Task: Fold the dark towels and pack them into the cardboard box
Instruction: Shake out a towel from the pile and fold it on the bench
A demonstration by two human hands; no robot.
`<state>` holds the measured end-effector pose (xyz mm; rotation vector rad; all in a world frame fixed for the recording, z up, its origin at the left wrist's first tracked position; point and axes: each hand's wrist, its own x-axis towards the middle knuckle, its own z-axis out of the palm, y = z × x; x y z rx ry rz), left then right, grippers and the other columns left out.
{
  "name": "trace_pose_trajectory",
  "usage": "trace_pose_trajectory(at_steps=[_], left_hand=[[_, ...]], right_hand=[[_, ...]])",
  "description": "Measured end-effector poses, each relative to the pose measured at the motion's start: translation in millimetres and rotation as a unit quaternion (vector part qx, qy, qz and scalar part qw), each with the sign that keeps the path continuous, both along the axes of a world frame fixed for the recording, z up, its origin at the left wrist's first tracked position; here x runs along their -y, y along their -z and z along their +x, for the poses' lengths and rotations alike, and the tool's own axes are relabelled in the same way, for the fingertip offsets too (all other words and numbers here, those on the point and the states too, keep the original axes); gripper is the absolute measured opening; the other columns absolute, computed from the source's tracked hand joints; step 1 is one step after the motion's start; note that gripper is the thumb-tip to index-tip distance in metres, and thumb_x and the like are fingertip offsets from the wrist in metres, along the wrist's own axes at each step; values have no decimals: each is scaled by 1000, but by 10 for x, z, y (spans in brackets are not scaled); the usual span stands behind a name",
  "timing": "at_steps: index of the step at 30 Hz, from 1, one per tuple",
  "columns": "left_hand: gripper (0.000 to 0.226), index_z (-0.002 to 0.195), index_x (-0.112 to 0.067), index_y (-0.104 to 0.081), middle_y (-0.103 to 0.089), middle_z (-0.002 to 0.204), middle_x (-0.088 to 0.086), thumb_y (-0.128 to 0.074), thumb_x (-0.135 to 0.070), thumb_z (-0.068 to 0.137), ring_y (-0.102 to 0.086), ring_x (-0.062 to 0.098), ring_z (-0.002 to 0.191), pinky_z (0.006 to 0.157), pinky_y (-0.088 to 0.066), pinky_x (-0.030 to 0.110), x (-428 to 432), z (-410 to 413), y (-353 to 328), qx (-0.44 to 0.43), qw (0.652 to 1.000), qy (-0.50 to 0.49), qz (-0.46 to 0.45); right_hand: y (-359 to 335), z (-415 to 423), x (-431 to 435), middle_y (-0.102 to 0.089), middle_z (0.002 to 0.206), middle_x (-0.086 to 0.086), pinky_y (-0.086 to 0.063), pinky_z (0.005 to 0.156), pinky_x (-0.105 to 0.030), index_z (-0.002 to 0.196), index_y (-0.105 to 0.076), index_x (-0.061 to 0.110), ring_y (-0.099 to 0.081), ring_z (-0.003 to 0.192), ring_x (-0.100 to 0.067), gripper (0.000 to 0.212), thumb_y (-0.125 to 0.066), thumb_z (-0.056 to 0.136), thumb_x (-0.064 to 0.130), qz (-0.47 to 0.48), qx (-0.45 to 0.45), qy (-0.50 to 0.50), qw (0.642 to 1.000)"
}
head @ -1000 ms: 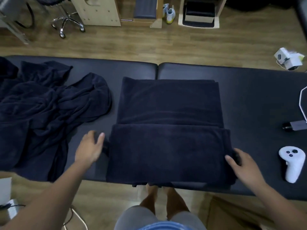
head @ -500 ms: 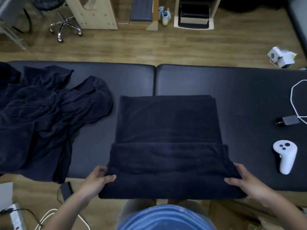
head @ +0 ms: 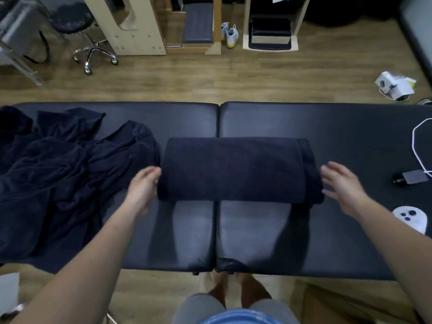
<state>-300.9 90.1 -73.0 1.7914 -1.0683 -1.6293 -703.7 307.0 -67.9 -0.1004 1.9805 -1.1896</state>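
Note:
A dark navy towel (head: pixel 238 169), folded into a wide band, lies across the middle of the black padded table (head: pixel 327 122). My left hand (head: pixel 143 185) sits at its left end, fingers loosely bent against the edge. My right hand (head: pixel 342 184) hovers just off its right end with fingers spread, holding nothing. A crumpled heap of dark towels (head: pixel 58 174) covers the table's left part. A corner of the cardboard box (head: pixel 346 305) shows on the floor at the lower right.
A white controller (head: pixel 410 218), a small dark charger (head: pixel 410 177) and a white cable (head: pixel 418 141) lie at the table's right end. Beyond the table are a wheeled stool (head: pixel 88 36), wooden furniture (head: pixel 131 24), shoes (head: pixel 230 33) and a small white box (head: pixel 395 86).
Both hands took the towel's near edge and folded it away from me over the rest, making a narrower band. Both hands have since let go and sit at its ends.

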Motion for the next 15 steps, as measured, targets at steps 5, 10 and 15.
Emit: trace_pose_trajectory(at_steps=[5, 10, 15], left_hand=[[32, 114, -13, -67, -71, 112, 6, -73, -32, 89, -67, 25, 104, 95, -54, 41, -156, -53, 301, 184, 977, 106, -14], [38, 127, -11, -62, -69, 122, 7, -70, -26, 93, -65, 27, 109, 98, -52, 43, -169, 152, 449, 234, 951, 198, 45], [52, 134, -15, -44, -56, 132, 13, -64, -21, 86, -53, 37, 120, 99, -46, 49, -117, -44, 266, 464, 823, 323, -66]], right_hand=[[402, 180, -97, -55, 139, -8, -47, 103, -43, 143, -44, 9, -57, 118, -23, 65, -74, 87, 24, 121, -90, -98, 984], [587, 9, -221, -69, 116, -3, -55, 90, -49, 118, -61, 20, -67, 101, -25, 36, -75, 85, 24, 192, -92, -167, 963], [436, 12, -175, -66, 111, -11, -47, 91, -40, 124, -59, 13, -61, 102, -30, 37, -63, 87, 9, 204, -251, -148, 935]])
